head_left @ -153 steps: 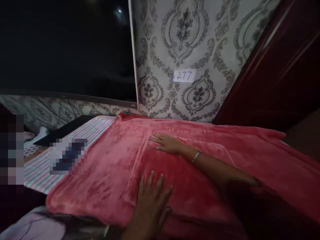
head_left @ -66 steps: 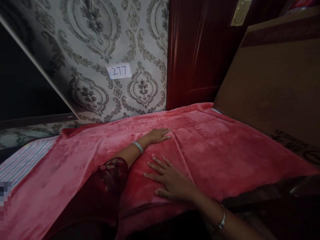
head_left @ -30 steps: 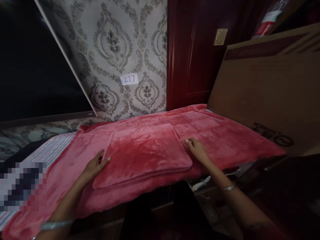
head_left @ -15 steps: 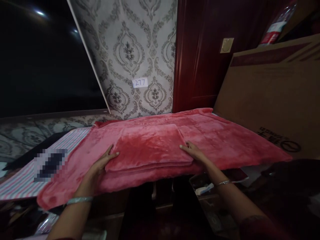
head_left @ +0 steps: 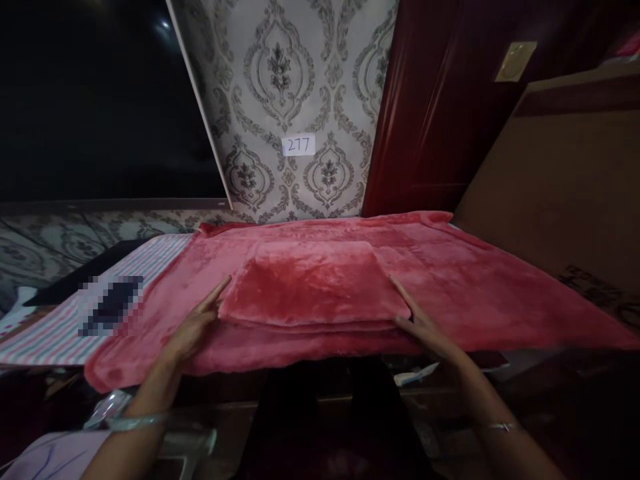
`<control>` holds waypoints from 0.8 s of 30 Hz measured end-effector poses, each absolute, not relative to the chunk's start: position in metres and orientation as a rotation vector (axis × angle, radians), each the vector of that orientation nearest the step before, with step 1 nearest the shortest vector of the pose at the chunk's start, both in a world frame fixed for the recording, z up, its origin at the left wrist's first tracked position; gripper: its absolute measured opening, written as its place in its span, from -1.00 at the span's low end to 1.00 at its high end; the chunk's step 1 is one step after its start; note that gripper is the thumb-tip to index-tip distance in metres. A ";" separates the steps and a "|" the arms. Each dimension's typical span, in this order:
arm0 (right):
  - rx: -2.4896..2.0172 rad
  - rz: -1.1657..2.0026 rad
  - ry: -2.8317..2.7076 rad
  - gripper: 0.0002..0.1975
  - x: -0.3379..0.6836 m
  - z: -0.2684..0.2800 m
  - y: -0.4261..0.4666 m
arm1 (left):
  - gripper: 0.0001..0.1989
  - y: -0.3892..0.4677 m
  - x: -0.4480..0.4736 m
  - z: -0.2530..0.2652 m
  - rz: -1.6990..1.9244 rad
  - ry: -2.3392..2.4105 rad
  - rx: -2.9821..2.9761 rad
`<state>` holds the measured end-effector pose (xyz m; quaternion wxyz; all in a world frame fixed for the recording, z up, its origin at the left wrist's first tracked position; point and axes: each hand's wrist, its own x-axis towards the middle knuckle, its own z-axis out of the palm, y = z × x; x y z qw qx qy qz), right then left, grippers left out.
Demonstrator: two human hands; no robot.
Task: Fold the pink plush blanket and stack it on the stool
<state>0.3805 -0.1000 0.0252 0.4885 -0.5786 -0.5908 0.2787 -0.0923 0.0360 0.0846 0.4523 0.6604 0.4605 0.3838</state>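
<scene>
A folded pink-red plush blanket [head_left: 313, 287] lies as a flat rectangular bundle, its layered edge facing me. Along its left side rests my left hand [head_left: 197, 323], index finger stretched forward beside the edge. On the other side, my right hand [head_left: 425, 327] has its fingers extended, with the thumb near the bundle's front right corner. Both hands look open and flank the bundle without gripping it. Beneath everything a larger pink plush cover [head_left: 480, 293] is spread over the surface.
A striped cloth [head_left: 55, 337] with a blurred dark patch lies at left. Behind it is a big black screen [head_left: 100, 100]. Patterned wallpaper carries a paper label reading 277 [head_left: 299, 145]. At right leans a large cardboard box [head_left: 565, 180]. Clutter sits below the front edge.
My hands have let go of the folded blanket's sides and straightened their fingers along its edges. The view has shifted slightly left and down; the bundle looks flatter.
</scene>
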 end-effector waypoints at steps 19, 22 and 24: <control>-1.456 0.270 -1.417 -0.54 0.368 0.020 -0.087 | -0.60 0.059 -0.085 0.094 1.194 1.190 2.312; -1.472 0.222 -1.400 -0.56 0.372 0.039 -0.083 | -0.56 0.059 -0.077 0.115 1.275 1.176 2.241; -1.504 0.156 -1.362 -0.57 0.376 0.053 -0.081 | -0.50 0.058 -0.072 0.128 1.350 1.157 2.189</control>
